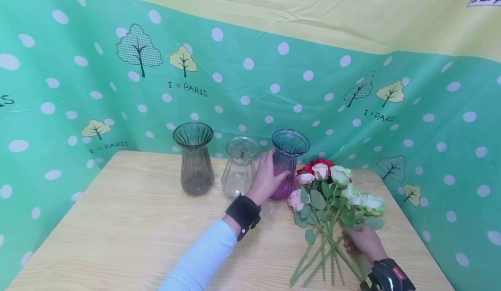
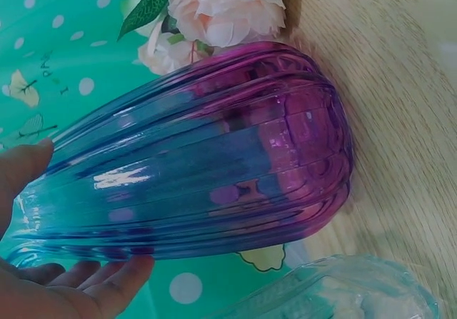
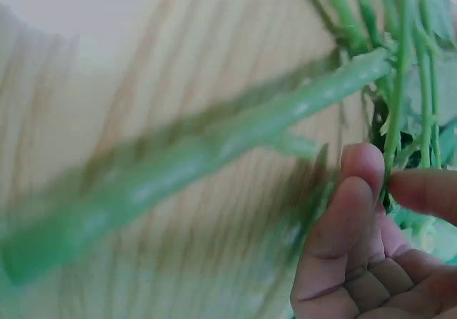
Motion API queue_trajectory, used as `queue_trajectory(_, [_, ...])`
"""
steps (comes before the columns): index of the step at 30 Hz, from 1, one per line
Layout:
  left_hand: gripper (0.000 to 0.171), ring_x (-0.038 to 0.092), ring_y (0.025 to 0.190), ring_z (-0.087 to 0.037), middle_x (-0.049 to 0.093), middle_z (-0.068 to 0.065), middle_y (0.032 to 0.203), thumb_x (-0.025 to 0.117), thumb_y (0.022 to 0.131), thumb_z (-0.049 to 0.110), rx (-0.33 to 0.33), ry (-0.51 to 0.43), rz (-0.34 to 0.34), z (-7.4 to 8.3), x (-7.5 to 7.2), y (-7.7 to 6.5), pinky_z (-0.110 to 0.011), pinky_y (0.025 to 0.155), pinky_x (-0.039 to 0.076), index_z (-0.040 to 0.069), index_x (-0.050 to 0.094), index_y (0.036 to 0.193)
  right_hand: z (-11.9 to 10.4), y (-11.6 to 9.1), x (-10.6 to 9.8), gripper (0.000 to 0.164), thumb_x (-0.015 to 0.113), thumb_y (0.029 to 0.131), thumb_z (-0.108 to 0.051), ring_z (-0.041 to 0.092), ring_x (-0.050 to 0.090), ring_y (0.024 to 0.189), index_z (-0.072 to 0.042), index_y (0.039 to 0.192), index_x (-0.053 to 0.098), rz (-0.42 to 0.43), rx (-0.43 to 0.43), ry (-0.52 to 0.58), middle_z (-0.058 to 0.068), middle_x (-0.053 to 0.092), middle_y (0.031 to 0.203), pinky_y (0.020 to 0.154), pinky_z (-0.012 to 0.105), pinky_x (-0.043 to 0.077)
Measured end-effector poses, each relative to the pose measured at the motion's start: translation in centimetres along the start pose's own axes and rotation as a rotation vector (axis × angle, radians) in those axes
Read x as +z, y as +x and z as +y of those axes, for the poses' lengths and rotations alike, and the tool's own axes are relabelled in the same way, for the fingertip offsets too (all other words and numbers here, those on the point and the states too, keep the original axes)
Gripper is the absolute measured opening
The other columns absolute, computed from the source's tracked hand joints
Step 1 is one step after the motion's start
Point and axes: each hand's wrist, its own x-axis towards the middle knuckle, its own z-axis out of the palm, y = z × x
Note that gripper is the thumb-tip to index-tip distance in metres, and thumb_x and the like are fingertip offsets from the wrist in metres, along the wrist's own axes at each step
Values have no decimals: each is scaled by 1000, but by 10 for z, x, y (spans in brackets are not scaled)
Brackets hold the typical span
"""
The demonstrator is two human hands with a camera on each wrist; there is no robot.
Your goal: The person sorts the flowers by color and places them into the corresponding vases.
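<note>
My left hand (image 1: 267, 176) grips a ribbed glass vase (image 1: 287, 162), blue at the flared top and purple at the base. In the left wrist view the thumb lies on one side of the vase (image 2: 214, 162) and the fingers on the other, near its neck. At the right lies a pile of artificial roses in red, pink and white-green, with long green stems (image 1: 332, 260) pointing toward me. My right hand (image 1: 364, 241) is among these stems, below the white-green roses (image 1: 365, 202). In the right wrist view its thumb and fingers pinch a thin flower stem (image 3: 391, 148).
Left of the held vase stand a clear glass vase (image 1: 238, 173) and a grey glass vase (image 1: 197, 165). They share a light wooden table (image 1: 137, 230). A green dotted cloth (image 1: 242, 91) hangs behind and along both sides.
</note>
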Motion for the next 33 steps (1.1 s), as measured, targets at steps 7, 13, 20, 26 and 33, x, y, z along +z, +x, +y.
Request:
queue_trajectory(7, [77, 42, 130, -32, 40, -21, 140, 67, 86, 31, 28, -1, 13, 0, 1, 0, -42, 109, 38, -3, 28, 143, 3, -1, -5, 29, 49, 93, -13, 14, 66, 60, 15, 100, 56, -70, 113, 350, 6, 67, 66, 59, 28, 58])
queue_trajectory(13, [77, 40, 132, -31, 39, -20, 142, 66, 86, 32, 23, -15, -2, 1, -2, 0, -41, 111, 36, -2, 27, 143, 0, -2, -11, 26, 52, 91, -8, 15, 67, 63, 15, 103, 53, -55, 178, 536, 7, 67, 66, 65, 30, 60])
queue_trajectory(20, [76, 40, 132, -32, 39, -20, 142, 66, 87, 32, 20, -16, -5, 2, -1, -1, -42, 111, 36, -2, 27, 143, 1, -3, -16, 30, 54, 91, -8, 14, 66, 65, 15, 109, 50, -53, 158, 556, 4, 67, 69, 65, 28, 59])
queue_trajectory(26, [76, 41, 131, -32, 40, -20, 141, 66, 86, 31, 21, -14, 2, 1, 0, -1, -42, 110, 37, -2, 27, 143, -4, -8, -27, 26, 51, 93, -9, 10, 65, 70, 11, 111, 52, -68, 86, 563, 1, 66, 76, 71, 24, 58])
queue_trajectory(33, [76, 41, 131, -31, 40, -19, 140, 66, 86, 32, 22, -10, 6, 0, 1, -1, -42, 110, 37, -2, 27, 143, -20, -14, -39, 51, 49, 97, -17, 5, 64, 77, 15, 133, 33, -40, 3, 503, -5, 63, 82, 76, 20, 57])
